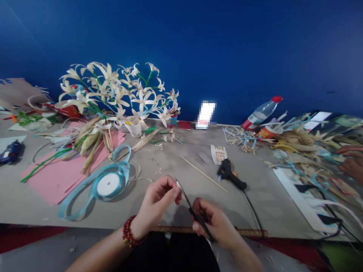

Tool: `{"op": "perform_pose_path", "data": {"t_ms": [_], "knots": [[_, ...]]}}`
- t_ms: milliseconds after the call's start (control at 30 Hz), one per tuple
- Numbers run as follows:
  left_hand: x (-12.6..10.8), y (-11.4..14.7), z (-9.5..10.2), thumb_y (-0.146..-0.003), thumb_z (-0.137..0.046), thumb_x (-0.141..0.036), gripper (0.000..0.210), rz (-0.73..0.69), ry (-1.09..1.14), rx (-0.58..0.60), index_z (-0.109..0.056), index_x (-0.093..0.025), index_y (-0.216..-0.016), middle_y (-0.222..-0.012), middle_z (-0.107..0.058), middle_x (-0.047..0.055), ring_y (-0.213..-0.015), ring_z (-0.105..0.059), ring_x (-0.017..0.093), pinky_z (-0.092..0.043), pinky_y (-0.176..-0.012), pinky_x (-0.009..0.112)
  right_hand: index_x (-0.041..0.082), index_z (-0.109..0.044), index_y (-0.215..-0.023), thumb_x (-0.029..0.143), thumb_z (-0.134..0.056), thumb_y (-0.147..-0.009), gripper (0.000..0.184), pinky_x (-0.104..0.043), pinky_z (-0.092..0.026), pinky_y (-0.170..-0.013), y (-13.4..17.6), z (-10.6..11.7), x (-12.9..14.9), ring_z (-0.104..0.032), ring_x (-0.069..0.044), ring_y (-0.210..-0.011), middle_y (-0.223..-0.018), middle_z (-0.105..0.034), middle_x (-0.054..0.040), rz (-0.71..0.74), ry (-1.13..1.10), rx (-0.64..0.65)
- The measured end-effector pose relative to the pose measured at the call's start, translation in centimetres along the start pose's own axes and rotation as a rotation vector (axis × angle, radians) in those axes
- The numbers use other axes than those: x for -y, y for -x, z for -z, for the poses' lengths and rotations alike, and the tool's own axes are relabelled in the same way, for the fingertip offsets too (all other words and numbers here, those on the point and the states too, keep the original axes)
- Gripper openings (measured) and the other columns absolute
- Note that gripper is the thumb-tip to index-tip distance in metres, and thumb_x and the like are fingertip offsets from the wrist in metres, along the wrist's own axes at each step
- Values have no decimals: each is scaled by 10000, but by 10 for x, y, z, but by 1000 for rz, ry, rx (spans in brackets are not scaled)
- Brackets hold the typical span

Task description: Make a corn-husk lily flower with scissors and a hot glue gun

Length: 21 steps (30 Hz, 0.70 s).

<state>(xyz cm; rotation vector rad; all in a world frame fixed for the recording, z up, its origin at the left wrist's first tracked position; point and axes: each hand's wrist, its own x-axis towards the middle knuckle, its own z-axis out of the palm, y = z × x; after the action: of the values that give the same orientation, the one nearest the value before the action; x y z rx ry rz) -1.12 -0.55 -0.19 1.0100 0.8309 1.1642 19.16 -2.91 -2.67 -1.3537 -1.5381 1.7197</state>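
Near the table's front edge, my left hand (164, 194) pinches a small pale strip (179, 186) between thumb and fingers; its material is too small to make out. My right hand (211, 219) is wrapped round the dark handles of a pair of scissors (195, 214). The scissor blades point up and left, alongside the pale strip. Whether they touch it, I cannot tell. Beyond my hands lie a thin wooden stick (204, 174) and some thin dark wires (201, 158). A black glue gun (231, 174) rests to the right.
A roll of blue ribbon (108, 184) lies left, beside pink paper (47, 181) and dried husks (92, 143). White husk flowers (109, 77) stand behind. At right are a tilted bottle (262, 113), a white power strip (300, 200), a cord and another person's hand (351, 162).
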Motion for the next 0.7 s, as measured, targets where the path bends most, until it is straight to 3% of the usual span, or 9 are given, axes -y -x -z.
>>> {"op": "perform_pose_path", "data": {"t_ms": [700], "knots": [[-2,-1,0,-911,-632,-323,203,-7,-33,-1,-583,-154,-811,-687,-606,9,-640,-556,113,-460,-631,233,214,-432,-692,639,-794,-611,564,-203,-342,-476,-1,-3,4,-439,-72,-467,-586,-521,64,-45,-95,4]]}}
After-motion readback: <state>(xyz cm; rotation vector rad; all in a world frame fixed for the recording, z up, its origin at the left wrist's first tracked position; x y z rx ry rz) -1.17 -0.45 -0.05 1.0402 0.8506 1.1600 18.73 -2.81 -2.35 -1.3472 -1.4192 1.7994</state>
